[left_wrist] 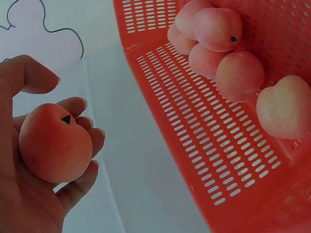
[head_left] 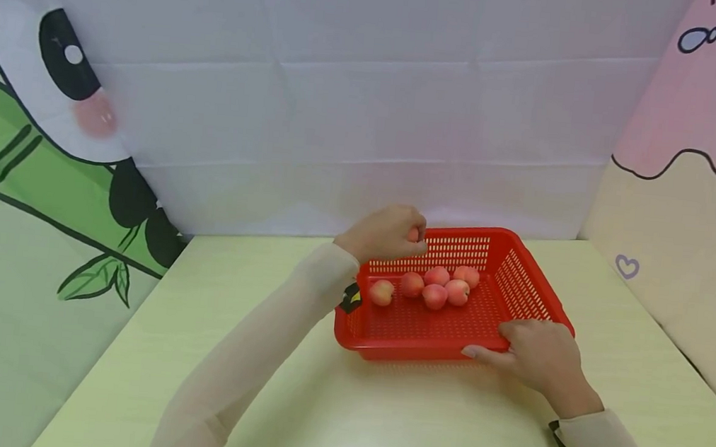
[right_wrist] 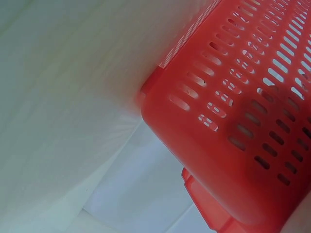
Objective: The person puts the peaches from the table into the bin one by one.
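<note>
Head view: our left hand (head_left: pixel 389 233) curls its fingers around a peach (left_wrist: pixel 54 143) above the red basket (head_left: pixel 522 273); our right hand (head_left: pixel 538 353) grips the basket's near rim.

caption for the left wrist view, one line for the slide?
Left hand cradles a peach beside the red slotted basket, where more peaches cluster.

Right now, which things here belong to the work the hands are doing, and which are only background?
In the work:
- peach held in the left hand
- red basket, its front rim held by the right hand
- five peaches lying in the basket

Only background:
- table
- cartoon backdrop
</note>
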Demonstrator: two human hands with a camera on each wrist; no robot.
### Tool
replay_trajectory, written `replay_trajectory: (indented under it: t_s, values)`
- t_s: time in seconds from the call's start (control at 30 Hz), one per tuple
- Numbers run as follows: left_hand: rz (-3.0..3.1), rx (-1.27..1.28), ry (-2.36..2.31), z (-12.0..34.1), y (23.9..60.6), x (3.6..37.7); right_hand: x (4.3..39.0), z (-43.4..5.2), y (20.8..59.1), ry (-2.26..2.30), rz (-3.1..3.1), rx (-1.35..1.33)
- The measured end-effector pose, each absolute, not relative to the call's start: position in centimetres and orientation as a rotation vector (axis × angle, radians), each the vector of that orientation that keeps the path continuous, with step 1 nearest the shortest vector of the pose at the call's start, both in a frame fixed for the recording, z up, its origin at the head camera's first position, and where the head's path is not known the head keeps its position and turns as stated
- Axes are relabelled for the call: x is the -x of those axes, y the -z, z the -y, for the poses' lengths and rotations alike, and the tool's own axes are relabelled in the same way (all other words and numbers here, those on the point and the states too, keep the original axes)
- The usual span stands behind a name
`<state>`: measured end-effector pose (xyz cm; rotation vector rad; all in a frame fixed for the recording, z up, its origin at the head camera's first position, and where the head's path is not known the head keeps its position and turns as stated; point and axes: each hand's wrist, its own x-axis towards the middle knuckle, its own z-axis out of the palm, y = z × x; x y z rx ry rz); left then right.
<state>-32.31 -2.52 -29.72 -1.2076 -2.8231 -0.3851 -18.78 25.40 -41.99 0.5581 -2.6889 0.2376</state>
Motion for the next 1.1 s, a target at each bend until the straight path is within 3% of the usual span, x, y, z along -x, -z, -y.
replay_trajectory:
  t_s: [0.73, 1.1]
  values:
    - [3.045, 1.254, 0.233, 1.5, 32.6, 32.5, 18.8, -25.5, 42.2, -0.243, 2.681, -0.563]
    - [3.269, 1.115, 0.382, 1.3, 33.4, 32.1, 18.9, -25.5, 42.1, -0.242, 2.687, -0.554]
